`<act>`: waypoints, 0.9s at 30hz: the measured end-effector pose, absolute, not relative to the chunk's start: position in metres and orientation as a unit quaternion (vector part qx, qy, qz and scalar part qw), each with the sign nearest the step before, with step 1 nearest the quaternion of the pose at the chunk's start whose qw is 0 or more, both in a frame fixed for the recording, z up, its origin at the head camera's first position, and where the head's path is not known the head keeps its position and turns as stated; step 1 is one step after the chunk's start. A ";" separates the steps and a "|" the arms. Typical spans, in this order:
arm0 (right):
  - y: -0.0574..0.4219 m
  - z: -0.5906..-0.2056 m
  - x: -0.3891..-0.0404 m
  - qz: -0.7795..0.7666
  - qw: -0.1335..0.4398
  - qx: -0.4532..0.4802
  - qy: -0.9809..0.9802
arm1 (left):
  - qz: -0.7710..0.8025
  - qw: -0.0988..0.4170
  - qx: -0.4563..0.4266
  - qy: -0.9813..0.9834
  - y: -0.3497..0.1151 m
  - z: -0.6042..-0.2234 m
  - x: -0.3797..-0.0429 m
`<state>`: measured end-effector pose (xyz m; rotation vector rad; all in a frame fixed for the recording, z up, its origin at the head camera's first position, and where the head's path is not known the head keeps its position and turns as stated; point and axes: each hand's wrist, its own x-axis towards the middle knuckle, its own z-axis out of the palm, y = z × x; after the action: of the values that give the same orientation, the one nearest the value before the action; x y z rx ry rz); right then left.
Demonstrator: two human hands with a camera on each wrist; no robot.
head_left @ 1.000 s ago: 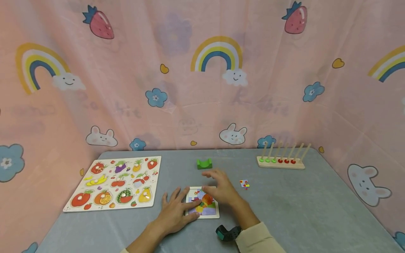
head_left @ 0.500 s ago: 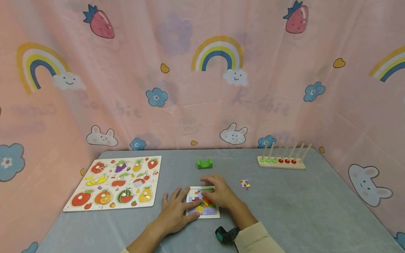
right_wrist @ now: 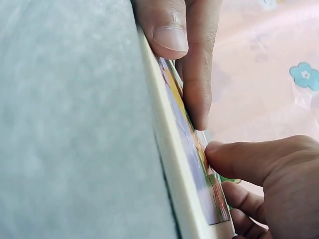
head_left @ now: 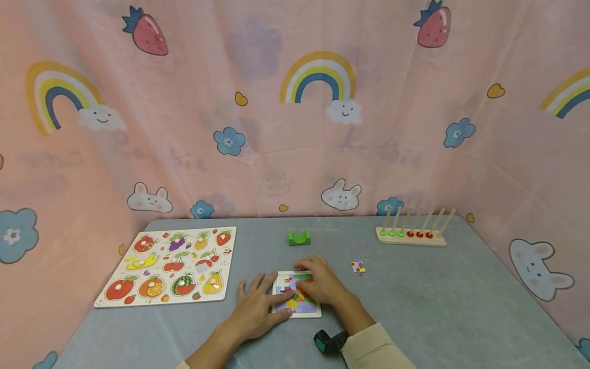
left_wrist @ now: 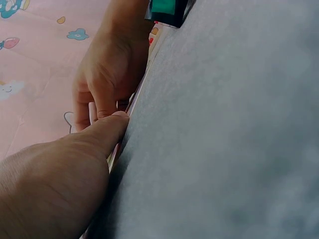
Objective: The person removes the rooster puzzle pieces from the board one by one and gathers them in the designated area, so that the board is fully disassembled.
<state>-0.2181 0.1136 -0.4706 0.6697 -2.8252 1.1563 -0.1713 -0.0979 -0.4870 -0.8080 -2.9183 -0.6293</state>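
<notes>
A small framed jigsaw puzzle (head_left: 304, 308) with a colourful fruit picture lies flat on the grey table. My left hand (head_left: 252, 313) rests over its left side, fingers spread, with thumb and index fingertip on the picture. At the far right corner is my right hand (head_left: 326, 285). In the right wrist view its thumb (right_wrist: 234, 157) presses on the picture, while the other fingers bend down past the frame's edge. Much of the picture's upper right is hidden beneath this hand. A loose jigsaw piece (head_left: 358, 267) lies to the right of the puzzle.
On the left lies a large fruit peg puzzle board (head_left: 159, 269). A green curved block (head_left: 299, 238) stands behind the small puzzle. Back right is a wooden peg rack (head_left: 412, 237) with green and red beads. A black device (head_left: 329, 342) sits at the right wrist.
My right hand has come down and slightly left onto the puzzle's far right corner, its thumb now on the picture. The left hand has stayed put.
</notes>
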 end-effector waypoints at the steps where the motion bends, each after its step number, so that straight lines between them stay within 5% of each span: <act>1: 0.113 -0.471 -0.218 0.367 0.010 0.215 -0.905 | -0.204 0.024 -0.261 -0.943 -0.098 -0.487 -0.171; 27: 0.109 -0.469 -0.220 0.306 0.022 0.218 -0.927 | -0.206 0.013 -0.261 -0.943 -0.098 -0.484 -0.172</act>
<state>-0.2196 0.1090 -0.4693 0.6743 -2.8705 0.9464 -0.1715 -0.0976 -0.4843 -0.8131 -2.9377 -0.6407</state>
